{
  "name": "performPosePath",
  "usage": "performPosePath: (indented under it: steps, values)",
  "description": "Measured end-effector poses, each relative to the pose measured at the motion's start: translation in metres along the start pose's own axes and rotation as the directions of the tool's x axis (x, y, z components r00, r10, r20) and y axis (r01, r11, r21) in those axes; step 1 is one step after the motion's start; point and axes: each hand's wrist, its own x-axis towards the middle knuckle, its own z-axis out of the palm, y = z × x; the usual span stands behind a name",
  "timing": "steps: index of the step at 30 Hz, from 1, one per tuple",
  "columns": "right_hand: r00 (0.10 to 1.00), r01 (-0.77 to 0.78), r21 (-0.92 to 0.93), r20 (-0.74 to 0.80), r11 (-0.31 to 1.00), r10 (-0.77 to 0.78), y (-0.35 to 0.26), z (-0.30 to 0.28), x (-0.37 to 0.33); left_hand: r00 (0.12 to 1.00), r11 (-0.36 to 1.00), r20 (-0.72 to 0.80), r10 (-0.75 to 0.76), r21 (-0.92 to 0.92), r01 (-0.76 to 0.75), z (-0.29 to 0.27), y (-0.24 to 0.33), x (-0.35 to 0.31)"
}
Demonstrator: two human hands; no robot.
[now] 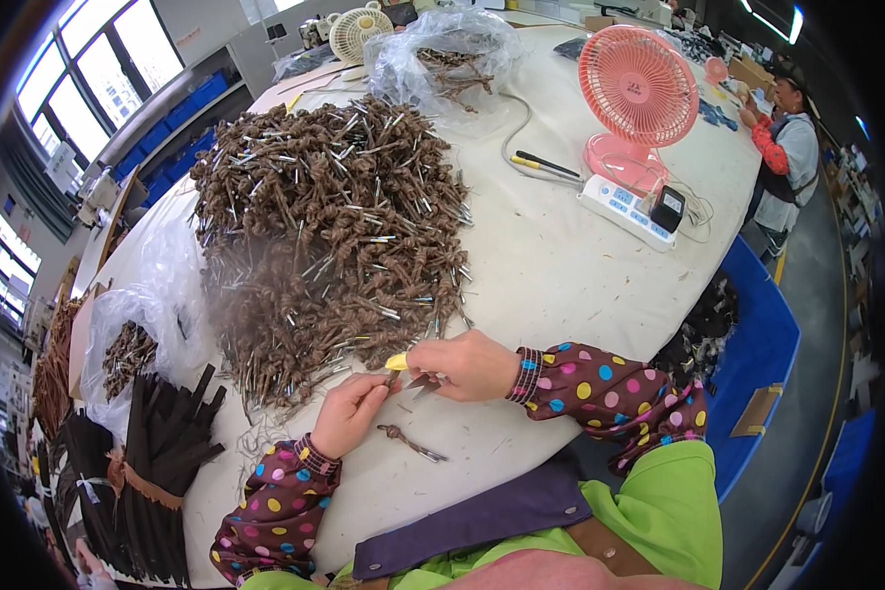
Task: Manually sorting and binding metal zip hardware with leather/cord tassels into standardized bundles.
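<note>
My left hand (pixel 349 413) is closed, thumb and forefinger pinching a short brown cord piece mostly hidden by the fingers. Just to its right, my right hand (pixel 472 366) is closed around small metal snips (pixel 425 386), whose blades poke out below the fingers. A yellow covering (pixel 396 362) shows at my right hand's fingertips, touching or nearly touching the pinched piece. Below both hands a single knotted brown cord (pixel 410 442) with metal-tipped ends lies on the white table. Beyond them rises a large heap of similar knotted cords (pixel 334 226).
Dark strips tied in bundles (pixel 152 472) lie at left, beside a clear plastic bag (pixel 167 305) of cords. A pink fan (pixel 639 88) and a white power strip (pixel 627 211) stand at far right. A blue bin (pixel 757 364) adjoins the table's right edge; another person (pixel 792 147) works beyond.
</note>
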Motion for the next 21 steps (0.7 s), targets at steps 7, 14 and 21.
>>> performPosePath:
  steps: [7,14,21]
  values:
    - [0.996,0.021,-0.039,-0.091,0.999,-0.024,0.000,0.006,0.001,1.000,0.999,-0.017,0.018,0.028,-0.017,0.001,0.000,0.000]
    - [0.984,-0.001,-0.076,-0.180,0.997,-0.013,0.001,0.010,0.001,0.999,0.999,-0.044,-0.015,-0.050,0.013,0.005,-0.011,0.000]
    - [0.995,-0.052,-0.036,-0.093,0.998,0.048,0.001,0.006,0.000,0.998,0.999,-0.031,-0.052,-0.017,0.052,0.005,-0.014,-0.001]
